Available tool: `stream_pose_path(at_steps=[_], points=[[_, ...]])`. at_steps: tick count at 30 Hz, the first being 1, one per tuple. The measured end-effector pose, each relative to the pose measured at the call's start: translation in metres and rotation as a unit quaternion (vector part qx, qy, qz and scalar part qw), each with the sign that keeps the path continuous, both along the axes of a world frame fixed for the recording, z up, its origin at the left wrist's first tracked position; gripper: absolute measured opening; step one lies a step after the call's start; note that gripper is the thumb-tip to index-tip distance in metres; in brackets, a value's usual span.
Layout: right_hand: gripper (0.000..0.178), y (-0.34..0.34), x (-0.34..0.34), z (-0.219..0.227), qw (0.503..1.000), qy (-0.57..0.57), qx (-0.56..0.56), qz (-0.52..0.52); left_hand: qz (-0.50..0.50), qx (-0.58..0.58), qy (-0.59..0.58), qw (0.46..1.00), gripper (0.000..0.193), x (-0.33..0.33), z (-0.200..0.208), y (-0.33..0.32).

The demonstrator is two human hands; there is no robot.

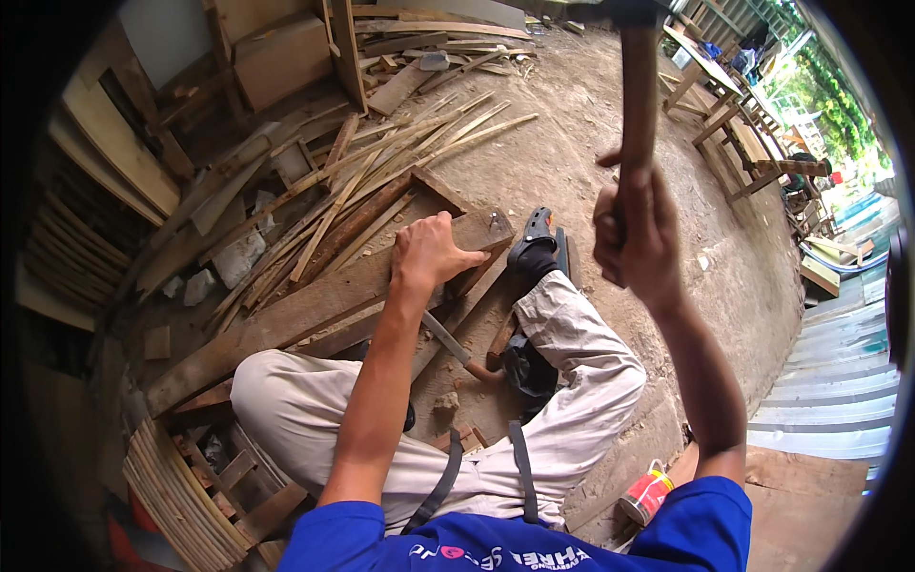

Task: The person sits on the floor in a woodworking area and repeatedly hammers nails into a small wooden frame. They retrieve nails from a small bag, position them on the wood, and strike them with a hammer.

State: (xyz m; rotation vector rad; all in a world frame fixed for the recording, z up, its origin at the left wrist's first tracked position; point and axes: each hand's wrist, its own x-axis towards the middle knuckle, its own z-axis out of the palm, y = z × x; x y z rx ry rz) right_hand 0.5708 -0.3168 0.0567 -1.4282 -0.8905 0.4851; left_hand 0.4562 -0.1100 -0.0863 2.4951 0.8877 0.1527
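My right hand [634, 234] is raised and closed around the wooden handle of a hammer [639, 86], whose head sits at the top edge of the picture. My left hand [429, 253] presses flat on a long wooden plank [286, 319] that lies across the dirt floor. A nail [493, 221] stands near the plank's far end, just right of my fingers. I sit on the ground with light trousers, one foot in a dark sandal [534, 234] braced against the plank's end.
A chisel with a wooden handle [457, 348] lies by my knee. Thin wood strips [381, 181] and offcuts pile up behind the plank. Curved slats [181, 486] lie lower left. A small can [645, 496] stands lower right; wooden frames [724, 124] stand far right.
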Motion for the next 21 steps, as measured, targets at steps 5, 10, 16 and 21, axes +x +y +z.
stream_pose_path(at_steps=[5,10,16,21], points=[[0.029,-0.012,-0.017,-0.049,0.897,-0.003,-0.441,0.004,0.0,0.009,-0.007,1.0,0.077,-0.001,0.003,-0.001],[0.034,-0.034,-0.001,-0.014,0.993,0.041,-0.106,0.02,0.002,0.0,0.014,1.0,0.077,0.003,0.002,-0.001],[0.038,-0.008,-0.034,-0.033,0.998,-0.032,-0.044,-0.045,-0.002,-0.004,0.001,1.0,0.074,-0.002,0.006,-0.003],[0.029,-0.034,-0.031,-0.032,0.924,0.013,-0.381,0.011,-0.004,0.012,0.019,1.0,0.074,-0.004,0.008,-0.01]])
